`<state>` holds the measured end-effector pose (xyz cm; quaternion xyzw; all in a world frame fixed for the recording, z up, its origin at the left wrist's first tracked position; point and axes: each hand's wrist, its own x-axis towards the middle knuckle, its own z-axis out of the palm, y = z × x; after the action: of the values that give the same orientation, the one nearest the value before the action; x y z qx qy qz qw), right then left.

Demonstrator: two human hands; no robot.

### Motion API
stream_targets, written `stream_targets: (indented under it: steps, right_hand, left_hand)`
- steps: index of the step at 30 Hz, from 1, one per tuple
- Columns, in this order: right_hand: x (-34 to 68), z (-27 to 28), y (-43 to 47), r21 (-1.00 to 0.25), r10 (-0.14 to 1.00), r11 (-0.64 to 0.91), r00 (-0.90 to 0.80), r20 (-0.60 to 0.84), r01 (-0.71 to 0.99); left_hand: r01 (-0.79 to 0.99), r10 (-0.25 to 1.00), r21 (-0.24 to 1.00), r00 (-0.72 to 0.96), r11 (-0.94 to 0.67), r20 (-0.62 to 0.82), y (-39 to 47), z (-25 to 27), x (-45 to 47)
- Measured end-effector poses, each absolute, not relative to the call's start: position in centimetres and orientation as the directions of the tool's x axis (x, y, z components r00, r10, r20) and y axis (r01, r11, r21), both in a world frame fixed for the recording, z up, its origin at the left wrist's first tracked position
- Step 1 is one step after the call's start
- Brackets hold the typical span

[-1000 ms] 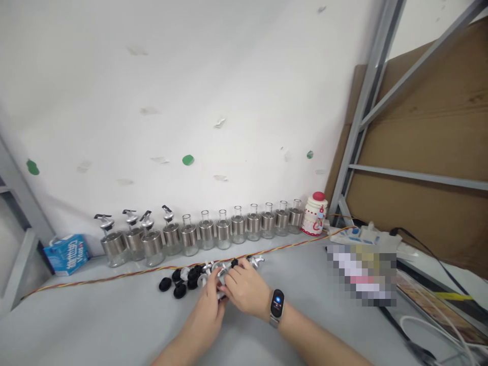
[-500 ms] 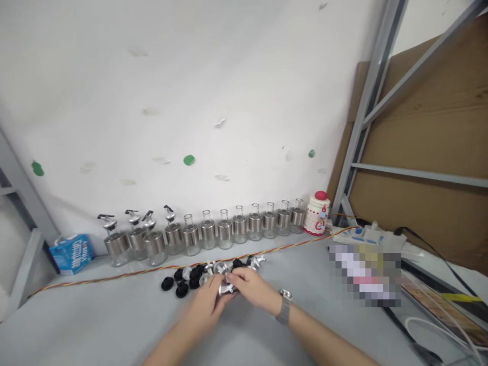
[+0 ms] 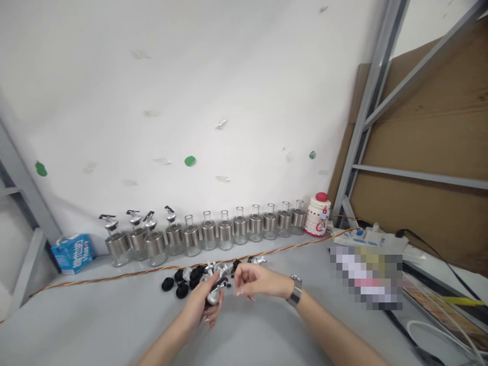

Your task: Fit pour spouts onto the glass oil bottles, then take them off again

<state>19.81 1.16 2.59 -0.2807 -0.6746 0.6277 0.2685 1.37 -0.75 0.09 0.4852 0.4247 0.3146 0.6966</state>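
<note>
My left hand (image 3: 199,301) is closed around a silver bottle pourer (image 3: 213,295) with a black lever, low over the grey table. My right hand (image 3: 261,281), with a watch at the wrist, is just to the right of it, apart from the pourer. Its fingers are loosely curled with a gap to the thumb, and nothing shows in them. Behind my hands lies a pile of black rubber stoppers (image 3: 182,290) and silver pourer spouts (image 3: 223,268). My hands partly hide the pile.
Along the wall stand several glass bottles (image 3: 224,230) with metal bands; those at left carry pourers (image 3: 150,219). A blue box (image 3: 73,254) is at far left, a cream jar (image 3: 317,217) at right. A twisted cable (image 3: 125,276) crosses the table. A power strip (image 3: 375,236) lies right.
My hands, together on the pourer before, have separated. The left has kept the pourer, now tilted with its black lever showing; the right has let go and moved slightly right.
</note>
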Motion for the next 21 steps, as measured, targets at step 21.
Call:
stream_targets:
  steps: [21]
  right_hand:
    - [18.6,2.6,-0.9,-0.923,0.665,0.303,-0.746,0.026,0.238]
  left_hand:
    - [0.107,0.857,0.935,0.375,0.338,-0.353,-1.9,0.5,2.2]
